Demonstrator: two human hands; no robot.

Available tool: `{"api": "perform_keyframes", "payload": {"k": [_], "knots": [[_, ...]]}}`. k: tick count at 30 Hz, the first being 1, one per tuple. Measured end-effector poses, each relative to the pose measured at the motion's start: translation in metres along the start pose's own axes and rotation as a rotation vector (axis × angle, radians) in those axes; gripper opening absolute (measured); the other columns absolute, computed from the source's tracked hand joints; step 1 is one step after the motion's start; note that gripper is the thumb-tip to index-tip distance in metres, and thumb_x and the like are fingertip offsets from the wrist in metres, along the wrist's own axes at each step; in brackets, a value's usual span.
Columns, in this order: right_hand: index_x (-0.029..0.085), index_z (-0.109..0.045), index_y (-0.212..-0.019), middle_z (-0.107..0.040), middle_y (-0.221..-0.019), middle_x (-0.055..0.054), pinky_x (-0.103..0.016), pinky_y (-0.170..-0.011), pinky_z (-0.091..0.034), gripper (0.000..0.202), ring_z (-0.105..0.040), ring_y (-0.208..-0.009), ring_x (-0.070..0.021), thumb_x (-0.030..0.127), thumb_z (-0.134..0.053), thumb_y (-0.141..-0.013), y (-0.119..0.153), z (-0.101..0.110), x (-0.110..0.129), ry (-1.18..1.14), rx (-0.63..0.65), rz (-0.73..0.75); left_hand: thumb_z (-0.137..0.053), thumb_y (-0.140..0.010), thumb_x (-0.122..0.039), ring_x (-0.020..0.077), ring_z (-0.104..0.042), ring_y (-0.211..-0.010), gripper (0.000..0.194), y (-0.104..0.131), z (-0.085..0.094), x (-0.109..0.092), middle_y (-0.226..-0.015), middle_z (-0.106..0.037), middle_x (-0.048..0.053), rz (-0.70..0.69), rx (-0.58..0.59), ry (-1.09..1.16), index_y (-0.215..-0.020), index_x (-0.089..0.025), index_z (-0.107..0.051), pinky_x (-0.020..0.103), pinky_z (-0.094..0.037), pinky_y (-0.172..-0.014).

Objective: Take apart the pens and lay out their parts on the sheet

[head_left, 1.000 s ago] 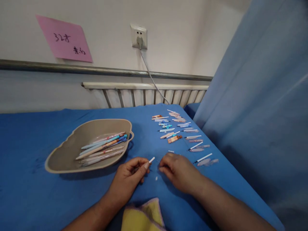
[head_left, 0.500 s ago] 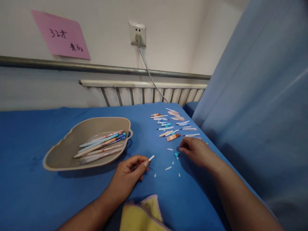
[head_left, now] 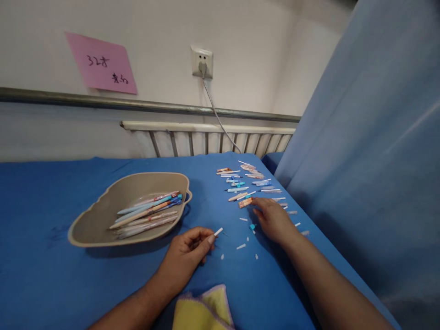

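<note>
My left hand (head_left: 188, 251) is closed, pinching a short white stick-like tube (head_left: 218, 232) that points up and to the right. A thin dark piece like a spring lies just past its fingertips. My right hand (head_left: 271, 219) reaches over the blue sheet with index finger and thumb apart. Its index fingertip is at the brown end of an orange pen part (head_left: 245, 202); whether it presses on it I cannot tell. A teal pen part (head_left: 253, 227) lies just below that hand. Small white tubes (head_left: 241, 246) and tips (head_left: 256, 256) are scattered between my hands.
Several pen barrels and refills (head_left: 238, 189) lie in rows toward the far right. A beige basin (head_left: 99, 201) holding several pens (head_left: 147, 211) stands left. A yellow cloth (head_left: 202, 311) lies at the front. Behind are a bed rail (head_left: 206, 126) and a blue curtain (head_left: 364, 151) at right.
My right hand has moved left and slightly up, from beside the teal part to the orange pen part. My left hand still holds the white tube. The view has tilted slightly upward.
</note>
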State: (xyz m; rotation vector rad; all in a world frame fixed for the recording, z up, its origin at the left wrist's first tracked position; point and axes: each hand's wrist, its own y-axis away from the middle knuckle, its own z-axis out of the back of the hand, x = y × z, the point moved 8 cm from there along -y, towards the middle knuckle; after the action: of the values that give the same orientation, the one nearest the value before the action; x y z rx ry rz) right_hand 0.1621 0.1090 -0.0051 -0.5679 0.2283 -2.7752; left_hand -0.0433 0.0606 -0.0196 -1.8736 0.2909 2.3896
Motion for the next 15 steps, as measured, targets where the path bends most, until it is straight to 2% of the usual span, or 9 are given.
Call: {"api": "perform_keyframes", "payload": {"k": [4,7,12,15], "knots": [[0.021,-0.047,-0.125,-0.049,-0.13,-0.008,-0.035,-0.096,-0.031,0.046,-0.043,-0.119,-0.021,0.005,-0.04,-0.082,-0.001,-0.008,0.002,0.029,0.049,0.023,-0.059,-0.074,-0.035,0.0077,-0.045,-0.047,0.02,-0.001,0.0,0.001,-0.06,-0.055,-0.002,0.001,0.004,0.007,-0.075,-0.015,-0.062,0.018,-0.037,-0.046],[0.021,-0.046,-0.126,-0.051,-0.128,-0.008,-0.036,-0.096,-0.031,0.048,-0.044,-0.118,-0.0211,0.004,-0.04,-0.081,-0.002,-0.013,-0.002,0.008,0.079,0.0,-0.06,-0.073,-0.035,0.0079,-0.045,-0.047,0.02,-0.001,0.001,0.003,-0.059,-0.055,-0.002,0.01,-0.009,0.023,-0.074,-0.015,-0.063,0.018,-0.037,-0.046],[0.017,-0.053,-0.116,-0.06,-0.115,-0.008,-0.03,-0.092,-0.036,0.036,-0.052,-0.107,-0.0184,0.01,-0.038,-0.085,-0.005,0.004,-0.019,-0.084,-0.108,-0.101,-0.06,-0.072,-0.036,0.008,-0.045,-0.048,0.022,-0.001,0.0,0.003,-0.06,-0.056,-0.002,0.005,-0.007,0.03,-0.076,-0.015,-0.063,0.018,-0.038,-0.046],[0.019,-0.055,-0.113,-0.061,-0.114,-0.006,-0.029,-0.092,-0.036,0.034,-0.053,-0.106,-0.0174,0.01,-0.037,-0.086,-0.007,0.008,-0.02,-0.091,-0.128,-0.092,-0.06,-0.072,-0.037,0.0082,-0.045,-0.048,0.022,0.0,0.001,0.003,-0.06,-0.056,-0.002,0.005,-0.01,0.023,-0.077,-0.015,-0.064,0.018,-0.038,-0.046]]}}
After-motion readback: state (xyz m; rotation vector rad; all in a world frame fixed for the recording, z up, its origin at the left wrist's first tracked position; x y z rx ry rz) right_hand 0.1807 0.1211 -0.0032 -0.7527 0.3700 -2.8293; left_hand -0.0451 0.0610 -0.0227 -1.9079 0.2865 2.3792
